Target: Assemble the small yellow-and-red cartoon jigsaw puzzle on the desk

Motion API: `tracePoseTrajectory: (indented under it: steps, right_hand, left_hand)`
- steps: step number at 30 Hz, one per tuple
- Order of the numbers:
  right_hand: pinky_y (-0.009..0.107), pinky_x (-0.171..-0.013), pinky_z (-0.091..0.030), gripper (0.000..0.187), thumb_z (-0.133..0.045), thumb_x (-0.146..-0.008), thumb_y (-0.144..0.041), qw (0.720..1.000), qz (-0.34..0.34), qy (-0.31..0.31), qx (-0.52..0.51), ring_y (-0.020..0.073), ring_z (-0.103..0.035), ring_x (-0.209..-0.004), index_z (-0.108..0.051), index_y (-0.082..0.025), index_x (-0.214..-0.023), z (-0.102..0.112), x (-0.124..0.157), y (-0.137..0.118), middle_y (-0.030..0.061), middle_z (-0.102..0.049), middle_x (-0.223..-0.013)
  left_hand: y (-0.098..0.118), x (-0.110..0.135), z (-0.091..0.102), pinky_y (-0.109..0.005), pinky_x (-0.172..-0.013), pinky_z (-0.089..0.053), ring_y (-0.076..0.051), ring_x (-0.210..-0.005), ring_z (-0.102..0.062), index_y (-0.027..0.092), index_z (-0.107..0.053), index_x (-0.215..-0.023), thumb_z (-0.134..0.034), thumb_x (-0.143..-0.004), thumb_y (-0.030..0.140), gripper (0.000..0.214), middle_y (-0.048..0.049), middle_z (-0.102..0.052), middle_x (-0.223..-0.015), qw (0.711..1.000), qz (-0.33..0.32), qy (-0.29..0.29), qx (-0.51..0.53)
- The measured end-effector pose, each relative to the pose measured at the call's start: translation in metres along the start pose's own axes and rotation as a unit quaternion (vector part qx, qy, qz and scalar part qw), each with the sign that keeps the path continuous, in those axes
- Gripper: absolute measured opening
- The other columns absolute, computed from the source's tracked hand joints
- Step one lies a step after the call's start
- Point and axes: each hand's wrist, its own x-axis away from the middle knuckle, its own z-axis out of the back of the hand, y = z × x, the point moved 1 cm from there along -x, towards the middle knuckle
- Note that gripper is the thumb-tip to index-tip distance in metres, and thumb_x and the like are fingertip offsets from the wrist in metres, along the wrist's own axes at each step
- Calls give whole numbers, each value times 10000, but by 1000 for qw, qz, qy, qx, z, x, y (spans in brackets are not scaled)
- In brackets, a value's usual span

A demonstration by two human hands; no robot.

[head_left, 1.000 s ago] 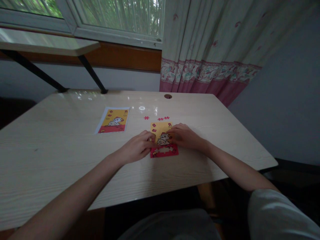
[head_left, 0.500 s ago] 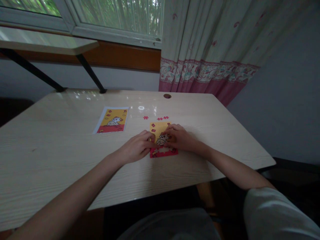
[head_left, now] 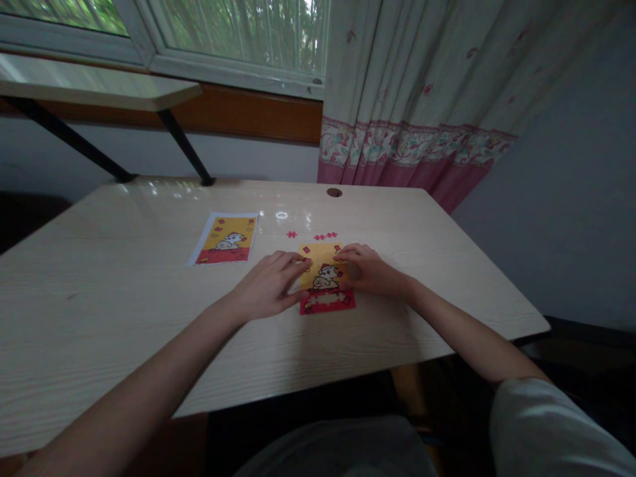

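Observation:
A small jigsaw puzzle [head_left: 325,281] with a yellow top, a red bottom and a white cartoon animal lies on the pale wooden table [head_left: 124,298]; a gap shows in its red band. My left hand [head_left: 268,286] rests at its left edge, fingers stretched out and fingertips touching the yellow part. At the puzzle's right edge lies my right hand [head_left: 368,269], fingers stretched flat against the upper right corner. Loose red puzzle pieces [head_left: 324,236] lie just beyond the puzzle, with one more red piece [head_left: 291,234] to their left.
A printed picture [head_left: 226,239] of the same cartoon lies to the left of the puzzle. A round cable hole [head_left: 334,192] sits near the table's far edge. A curtain [head_left: 422,93] hangs behind, beside a window [head_left: 223,33] and a shelf [head_left: 89,86] on black brackets.
My left fingers have stretched out from a curl onto the puzzle's upper left. My right hand slid over the cartoon animal, then drew back to the right edge.

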Motion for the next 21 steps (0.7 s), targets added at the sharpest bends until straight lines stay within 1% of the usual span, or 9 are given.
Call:
tracePoseTrajectory:
  steps: [2,5,9,13,17,19,21]
  right_hand:
    - [460,-999,-365,569,-712,-745,-417,1000,5,-2,-2,270,-447,-1175,-550,-213,-1251,0,0,0,124,-481,-1287]
    - [465,-1001,-364,560,-704,-754,-410,1000,13,-3,-5,273,-437,-1191,-545,-221,-1257,0,0,1,121,-479,-1290]
    - [462,-1000,-366,565,-705,-753,-413,1000,13,-4,-8,273,-431,-1198,-540,-223,-1259,1,1,0,120,-468,-1300]
    - [453,-1003,-360,548,-692,-768,-417,1000,19,-5,-9,268,-433,-1193,-536,-224,-1257,1,-1,2,122,-461,-1306]
    - [428,-971,-372,363,-554,-881,-361,1000,17,3,1,244,-458,-1151,-561,-216,-1214,-2,-18,12,115,-494,-1257]
    - [414,-962,-370,309,-516,-901,-320,1000,1,8,19,239,-462,-1138,-587,-197,-1175,-3,-33,19,114,-511,-1222]
    - [402,-954,-363,285,-519,-896,-294,999,-14,13,47,236,-472,-1112,-612,-194,-1147,-4,-48,24,108,-519,-1203]
  left_hand:
    - [-4,2,-1,-509,-954,-395,-338,-1194,-444,119,-443,-1327,-540,-836,518,641,-200,-457,-1340,999,21,-11,-21]
    - [-11,5,-5,-525,-996,-360,-361,-1267,-396,111,-386,-1364,-537,-808,602,758,-226,-382,-1417,999,26,-27,-24]
    - [-16,8,-11,-532,-1019,-338,-355,-1289,-376,126,-334,-1395,-519,-809,625,791,-229,-347,-1443,998,21,-42,-29]
    - [-15,7,-13,-550,-1025,-323,-370,-1299,-358,100,-310,-1407,-488,-824,629,807,-249,-325,-1448,997,27,-62,-34]
    - [-14,6,-12,-543,-1042,-307,-370,-1311,-347,115,-321,-1406,-481,-819,643,805,-230,-326,-1457,997,36,-69,-30]
    - [-13,6,-11,-532,-1046,-309,-364,-1313,-349,134,-327,-1404,-484,-810,651,803,-216,-329,-1461,996,42,-67,-28]
    - [-13,7,-10,-523,-1048,-311,-359,-1315,-348,143,-330,-1402,-478,-810,656,797,-209,-330,-1463,996,46,-68,-28]
